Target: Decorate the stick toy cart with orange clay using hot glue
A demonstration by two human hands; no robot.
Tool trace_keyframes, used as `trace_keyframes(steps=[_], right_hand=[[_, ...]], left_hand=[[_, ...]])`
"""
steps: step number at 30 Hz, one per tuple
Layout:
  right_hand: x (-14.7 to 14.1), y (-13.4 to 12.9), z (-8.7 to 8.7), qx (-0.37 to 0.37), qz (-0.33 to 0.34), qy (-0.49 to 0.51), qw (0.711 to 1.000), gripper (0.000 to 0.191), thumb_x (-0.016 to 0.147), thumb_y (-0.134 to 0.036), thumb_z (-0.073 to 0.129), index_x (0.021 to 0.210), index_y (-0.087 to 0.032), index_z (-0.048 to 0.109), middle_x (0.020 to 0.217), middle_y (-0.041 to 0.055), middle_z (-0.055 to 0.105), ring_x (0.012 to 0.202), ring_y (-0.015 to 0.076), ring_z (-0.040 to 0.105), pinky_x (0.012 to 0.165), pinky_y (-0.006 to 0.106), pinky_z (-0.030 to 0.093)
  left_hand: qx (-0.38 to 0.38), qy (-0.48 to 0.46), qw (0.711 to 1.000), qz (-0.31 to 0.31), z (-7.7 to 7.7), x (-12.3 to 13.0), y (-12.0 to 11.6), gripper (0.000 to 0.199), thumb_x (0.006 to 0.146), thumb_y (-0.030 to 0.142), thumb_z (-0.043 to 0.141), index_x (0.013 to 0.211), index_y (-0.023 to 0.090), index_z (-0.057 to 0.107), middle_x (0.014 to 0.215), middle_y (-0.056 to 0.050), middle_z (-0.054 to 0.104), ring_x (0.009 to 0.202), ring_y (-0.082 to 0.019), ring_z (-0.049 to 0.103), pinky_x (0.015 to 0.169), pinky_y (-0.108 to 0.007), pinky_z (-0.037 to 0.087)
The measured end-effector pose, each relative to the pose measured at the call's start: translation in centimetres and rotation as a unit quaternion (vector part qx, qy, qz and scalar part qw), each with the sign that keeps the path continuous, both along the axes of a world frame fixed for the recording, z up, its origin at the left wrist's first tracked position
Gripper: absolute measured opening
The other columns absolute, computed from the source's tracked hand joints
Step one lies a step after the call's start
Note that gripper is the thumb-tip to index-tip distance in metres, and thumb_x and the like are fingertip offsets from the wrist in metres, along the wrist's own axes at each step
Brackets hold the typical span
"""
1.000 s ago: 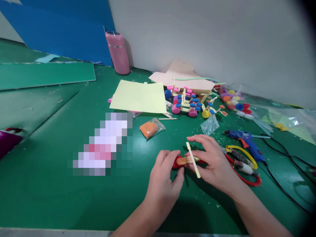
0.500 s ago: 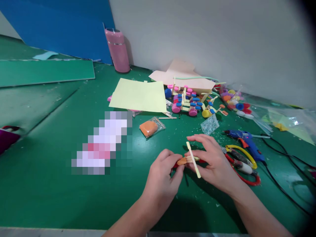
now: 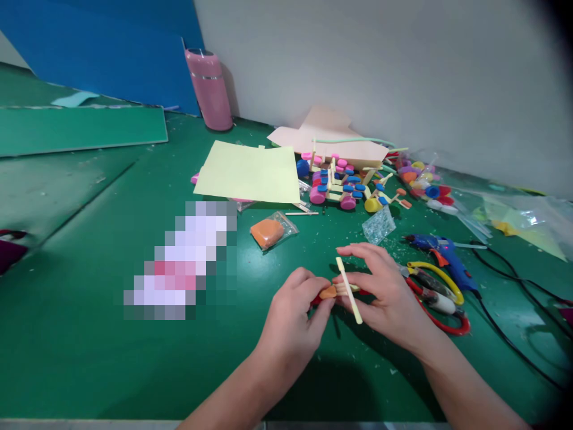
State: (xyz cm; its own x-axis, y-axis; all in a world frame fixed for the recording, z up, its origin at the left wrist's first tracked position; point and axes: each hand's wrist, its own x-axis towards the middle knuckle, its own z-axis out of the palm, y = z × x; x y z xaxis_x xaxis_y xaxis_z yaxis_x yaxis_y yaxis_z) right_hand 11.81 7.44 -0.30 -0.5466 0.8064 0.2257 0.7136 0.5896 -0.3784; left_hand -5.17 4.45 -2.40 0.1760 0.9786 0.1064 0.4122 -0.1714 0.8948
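Note:
Between both hands is a small model made of pale sticks (image 3: pixel 350 290), with a lump of orange clay (image 3: pixel 328 292) at its left end and bits of red showing beside it. My left hand (image 3: pixel 293 310) pinches the orange clay end between thumb and fingers. At the other end, my right hand (image 3: pixel 380 292) grips the stick model, its thumb below and fingers above, the index finger raised. One pale stick stands crosswise in front of the right fingers. The fingers hide part of the model. A bag of orange clay (image 3: pixel 267 232) lies beyond the left hand.
Right of my hands lie red-and-yellow-handled pliers (image 3: pixel 441 298) and a blue glue gun (image 3: pixel 447 257) with a black cord. Farther back are several finished stick models (image 3: pixel 335 185), a yellow sheet (image 3: pixel 248 173), a pink bottle (image 3: pixel 209 89) and bagged coloured pieces (image 3: pixel 430 182). A blurred patch covers something at left.
The hands keep the same grip on the stick model, with barely any movement. The whole view has shifted slightly, so the table things appear a little farther left.

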Motion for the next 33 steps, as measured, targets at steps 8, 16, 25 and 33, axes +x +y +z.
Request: trace_keyframes(steps=[8, 16, 25, 33], right_hand=[[0.02, -0.07, 0.06, -0.006, 0.000, -0.005, 1.000, 0.011, 0.077, -0.026, 0.058, 0.082, -0.023, 0.068, 0.118, 0.0064, 0.053, 0.113, 0.0277, 0.042, 0.092, 0.046, 0.038], [0.01, -0.04, 0.01, -0.003, 0.002, -0.006, 1.000, 0.012, 0.077, -0.027, 0.058, 0.082, -0.023, 0.068, 0.118, 0.0062, 0.054, 0.113, 0.0284, 0.042, 0.091, 0.048, 0.039], [0.04, -0.02, 0.03, -0.012, 0.005, 0.000, 1.000, 0.011, 0.077, -0.025, 0.059, 0.083, -0.023, 0.068, 0.120, 0.0061, 0.052, 0.114, 0.0275, 0.041, 0.093, 0.046, 0.038], [0.03, 0.02, 0.13, -0.012, 0.007, -0.004, 1.000, 0.011, 0.077, -0.024, 0.059, 0.084, -0.023, 0.068, 0.119, 0.0057, 0.052, 0.114, 0.0271, 0.041, 0.093, 0.046, 0.037]], left_hand=[[-0.006, 0.010, 1.000, -0.008, 0.17, 0.24, 0.05, 0.014, 0.076, 0.010, 0.051, 0.081, 0.015, 0.063, 0.075, -0.003, 0.055, 0.066, -0.012, 0.055, 0.059, -0.023, 0.046], [-0.005, 0.009, 1.000, -0.009, 0.19, 0.31, 0.27, 0.014, 0.076, 0.010, 0.050, 0.080, 0.016, 0.063, 0.075, -0.003, 0.054, 0.066, -0.012, 0.054, 0.059, -0.023, 0.045], [-0.009, 0.005, 1.000, -0.008, -0.02, 0.34, 0.25, 0.013, 0.075, 0.011, 0.051, 0.081, 0.016, 0.062, 0.074, -0.003, 0.054, 0.066, -0.013, 0.054, 0.058, -0.023, 0.044], [-0.002, 0.003, 1.000, -0.004, -0.10, 0.48, 0.13, 0.014, 0.075, 0.011, 0.051, 0.080, 0.018, 0.062, 0.074, -0.001, 0.053, 0.067, -0.012, 0.054, 0.059, -0.023, 0.045]])
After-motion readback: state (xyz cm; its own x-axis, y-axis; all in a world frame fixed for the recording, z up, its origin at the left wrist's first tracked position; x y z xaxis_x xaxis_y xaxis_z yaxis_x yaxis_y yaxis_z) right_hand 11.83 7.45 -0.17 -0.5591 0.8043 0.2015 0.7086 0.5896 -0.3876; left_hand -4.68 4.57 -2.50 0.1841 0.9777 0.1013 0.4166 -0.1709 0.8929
